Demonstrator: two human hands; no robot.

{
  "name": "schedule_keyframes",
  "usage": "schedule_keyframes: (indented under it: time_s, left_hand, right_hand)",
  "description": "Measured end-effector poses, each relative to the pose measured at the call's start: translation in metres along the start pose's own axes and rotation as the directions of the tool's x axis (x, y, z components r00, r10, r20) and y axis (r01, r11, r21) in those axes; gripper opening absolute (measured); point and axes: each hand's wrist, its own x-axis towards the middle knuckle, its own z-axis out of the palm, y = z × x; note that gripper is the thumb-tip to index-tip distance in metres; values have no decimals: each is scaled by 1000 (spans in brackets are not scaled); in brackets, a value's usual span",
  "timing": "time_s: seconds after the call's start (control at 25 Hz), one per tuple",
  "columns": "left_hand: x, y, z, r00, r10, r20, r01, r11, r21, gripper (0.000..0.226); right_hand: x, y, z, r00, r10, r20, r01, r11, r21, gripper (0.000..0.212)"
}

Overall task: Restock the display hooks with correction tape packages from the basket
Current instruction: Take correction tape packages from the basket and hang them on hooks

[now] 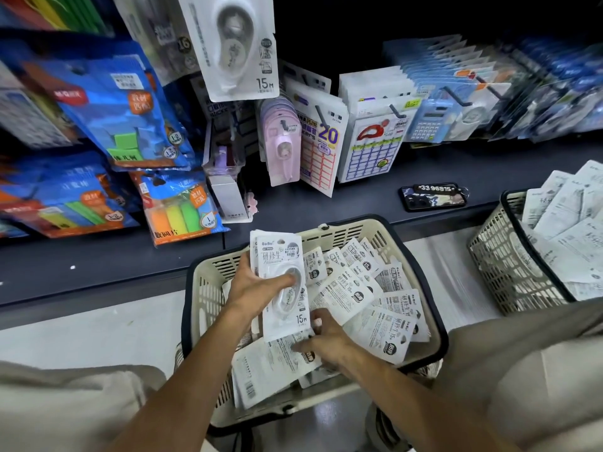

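Note:
A beige basket [329, 231] with dark rim stands on the floor in front of me, holding several white correction tape packages [378, 331]. My left hand [257, 288] grips a small stack of these packages [284, 282] upright above the basket, thumb across the front one. My right hand [326, 340] reaches down into the basket and its fingers touch a package lying face down [267, 370]. High on the display, one matching correction tape package [233, 44] hangs from a hook.
A dark shelf ledge [326, 203] carries a phone with a key tag [432, 197]. Hooks hold label stickers [372, 148], a pink tape pack [282, 148] and blue stationery packs [124, 109]. A second basket [509, 265] full of white packages stands at right.

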Motion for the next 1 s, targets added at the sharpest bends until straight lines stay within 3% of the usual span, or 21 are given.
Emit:
schedule_keyframes:
  time_s: [0.16, 0.28, 0.36, 0.44, 0.52, 0.64, 0.8, 0.92, 1.0]
  left_hand:
    - [2, 1, -7, 998, 40, -57, -39, 999, 22, 72]
    - [3, 3, -10, 998, 62, -24, -59, 994, 88, 74]
    - [2, 7, -7, 995, 54, 87, -61, 996, 72, 74]
    - [-1, 10, -4, 967, 38, 251, -55, 997, 57, 74]
    - [-7, 14, -1, 926, -9, 377, -18, 998, 68, 69]
    - [-10, 12, -2, 895, -100, 434, 91, 995, 41, 49]
    - [-10, 9, -6, 891, -168, 422, 221, 972, -80, 72]
    - [-10, 13, -2, 866, -207, 455, 309, 937, -161, 51]
    - [-12, 16, 1, 854, -206, 477, 315, 935, -160, 44]
  right_hand:
    - [-11, -33, -30, 999, -39, 13, 39, 999, -33, 21]
    - [-27, -83, -80, 967, -160, 196, 148, 986, 75, 22]
    - [-33, -101, -93, 948, -219, 229, 219, 975, 28, 21]
    - [-31, -104, -91, 944, -304, 126, 300, 953, 50, 9]
    - [-31, -105, -83, 944, -328, -20, 327, 928, 180, 4]
    - [-34, -110, -79, 928, -255, -272, 313, 929, 197, 10]
    - [-41, -129, -75, 801, -298, -519, 317, 947, -55, 19]
    - [-44, -141, -69, 684, -400, -611, 271, 916, -296, 22]
    - [-47, -144, -55, 643, -458, -614, 288, 887, -359, 20]
